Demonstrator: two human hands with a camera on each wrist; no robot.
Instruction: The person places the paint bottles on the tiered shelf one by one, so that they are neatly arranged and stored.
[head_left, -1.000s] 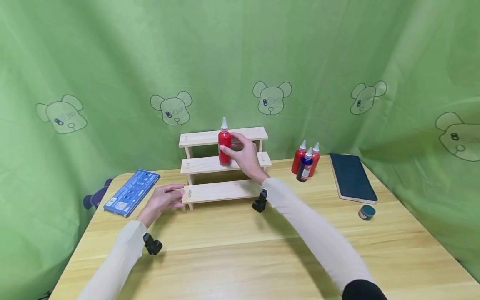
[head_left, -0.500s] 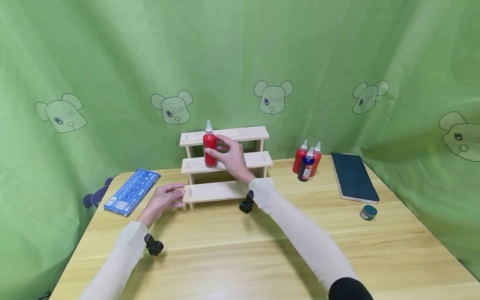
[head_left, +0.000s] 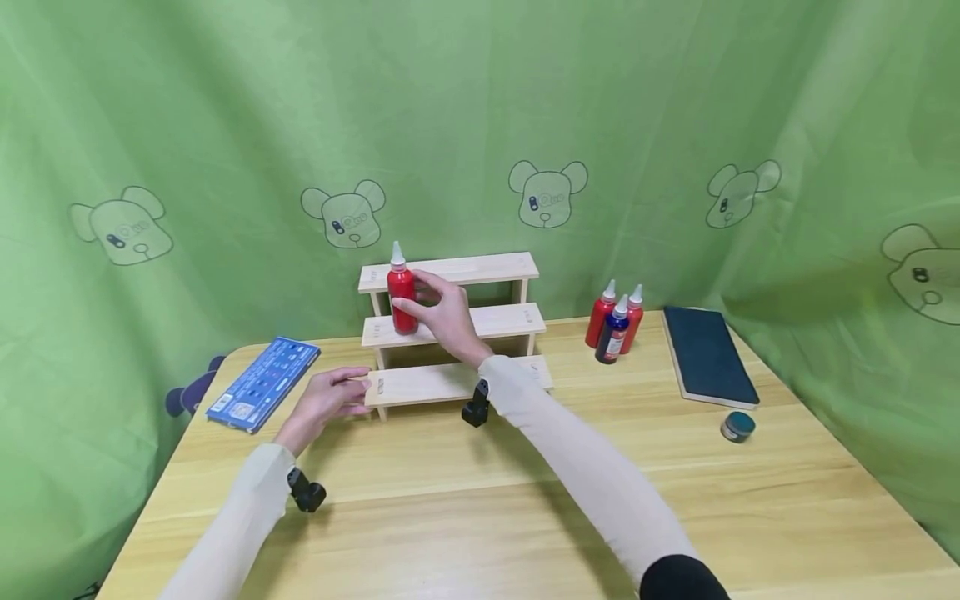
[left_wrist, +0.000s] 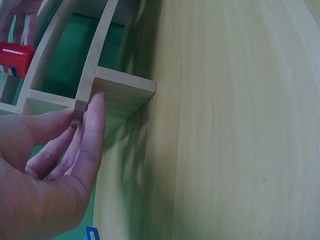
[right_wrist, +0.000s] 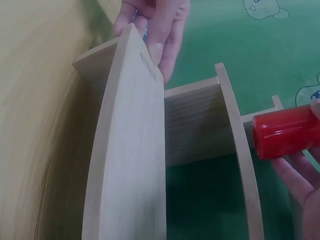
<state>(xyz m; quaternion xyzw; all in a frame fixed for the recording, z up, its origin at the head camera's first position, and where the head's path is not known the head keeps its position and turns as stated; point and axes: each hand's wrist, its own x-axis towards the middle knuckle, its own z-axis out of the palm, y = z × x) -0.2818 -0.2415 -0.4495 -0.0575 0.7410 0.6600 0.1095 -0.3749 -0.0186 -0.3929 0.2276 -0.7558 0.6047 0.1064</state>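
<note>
A three-step wooden display stand [head_left: 431, 385] stands toward the back of the table. My right hand [head_left: 447, 321] grips a red squeeze bottle [head_left: 402, 304] with a pale pointed nozzle. The bottle is upright at the left part of the middle step; whether its base touches the wood I cannot tell. At the left end of the lowest step, my left hand [head_left: 327, 400] pinches the board, thumb on top and fingers beneath, as the left wrist view shows. In the right wrist view the bottle's red base [right_wrist: 280, 132] is close to the middle board.
Two red bottles [head_left: 599, 321] and a dark blue bottle [head_left: 612, 335] stand right of the stand. Farther right lie a dark notebook [head_left: 708, 354] and a small jar [head_left: 738, 426]. A flat blue box [head_left: 264, 383] is at the left. Green curtain [head_left: 450, 108] hangs behind.
My right hand has carried the red bottle leftward along the middle step, from near its centre to its left part. My left hand has kept its place on the lowest step.
</note>
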